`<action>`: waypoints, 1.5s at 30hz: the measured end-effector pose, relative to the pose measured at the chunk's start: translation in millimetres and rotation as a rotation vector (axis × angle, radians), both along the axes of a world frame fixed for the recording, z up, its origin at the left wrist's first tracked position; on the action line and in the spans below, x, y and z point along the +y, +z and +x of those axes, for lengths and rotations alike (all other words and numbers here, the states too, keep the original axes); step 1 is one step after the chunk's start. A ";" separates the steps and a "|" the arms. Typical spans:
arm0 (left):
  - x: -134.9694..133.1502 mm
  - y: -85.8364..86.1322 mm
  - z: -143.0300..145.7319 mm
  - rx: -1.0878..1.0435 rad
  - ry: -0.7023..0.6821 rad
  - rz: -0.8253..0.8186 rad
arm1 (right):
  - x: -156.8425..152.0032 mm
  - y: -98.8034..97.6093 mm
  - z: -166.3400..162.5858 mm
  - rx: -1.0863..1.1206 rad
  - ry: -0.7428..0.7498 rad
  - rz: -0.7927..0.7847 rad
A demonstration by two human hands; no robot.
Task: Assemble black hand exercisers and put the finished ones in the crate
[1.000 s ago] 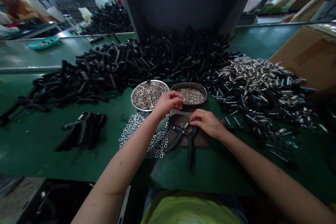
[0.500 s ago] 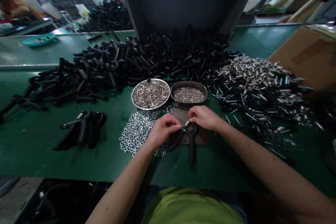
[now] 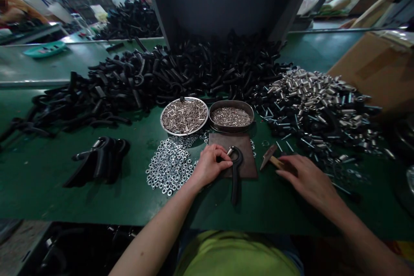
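My left hand (image 3: pixel 211 164) is closed on a black plastic spring clamp (image 3: pixel 236 177), pinching it near its joint. A coil spring (image 3: pixel 230 150) shows at the clamp's joint, just past the fingertips. Beneath the clamp lies a brown metal plate (image 3: pixel 249 148); one handle points toward me over its front edge, and the other is mostly hidden by my left hand. To the right of the plate, my right hand (image 3: pixel 304 177) has its fingers and thumb around the wooden handle of a small hammer (image 3: pixel 269 158), whose head points left.
Loose nuts (image 3: pixel 170 164) lie left of the plate. Behind it stand a round dish (image 3: pixel 162 126) of small pins and an oval tin (image 3: pixel 226 128) of small metal parts. Black clamp parts (image 3: pixel 181 69) are heaped behind, springs (image 3: pixel 310 88) at right, several clamps (image 3: pixel 103 159) at left.
My right hand has left the clamp's spring and moved right to the hammer. My left hand has stayed at the clamp, now gripping it lower around the joint.
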State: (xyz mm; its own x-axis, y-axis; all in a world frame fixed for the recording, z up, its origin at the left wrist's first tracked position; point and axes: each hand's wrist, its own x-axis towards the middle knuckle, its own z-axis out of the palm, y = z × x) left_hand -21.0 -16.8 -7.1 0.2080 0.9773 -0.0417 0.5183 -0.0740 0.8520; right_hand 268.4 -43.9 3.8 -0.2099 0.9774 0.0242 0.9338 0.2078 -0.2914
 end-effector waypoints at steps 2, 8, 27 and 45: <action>0.8 3.0 1.0 0.012 -0.003 -0.015 | -20.6 -13.4 21.7 -0.116 -0.086 0.052; 2.2 7.5 2.9 0.077 -0.041 -0.023 | -35.4 -14.2 22.0 -0.046 -0.284 -0.041; 3.6 1.7 4.7 0.064 0.040 -0.064 | -11.4 39.1 -55.5 0.418 0.083 0.077; -60.9 -5.2 0.5 0.454 0.125 0.198 | -46.6 47.5 -56.2 0.432 0.139 0.101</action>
State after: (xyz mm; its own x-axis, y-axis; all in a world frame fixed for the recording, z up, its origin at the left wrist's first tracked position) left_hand -20.5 -77.7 -12.3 0.0931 0.9918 0.0880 0.8484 -0.1253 0.5144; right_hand 212.2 -90.5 51.3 -0.2889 0.9289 0.2319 0.6921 0.3700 -0.6197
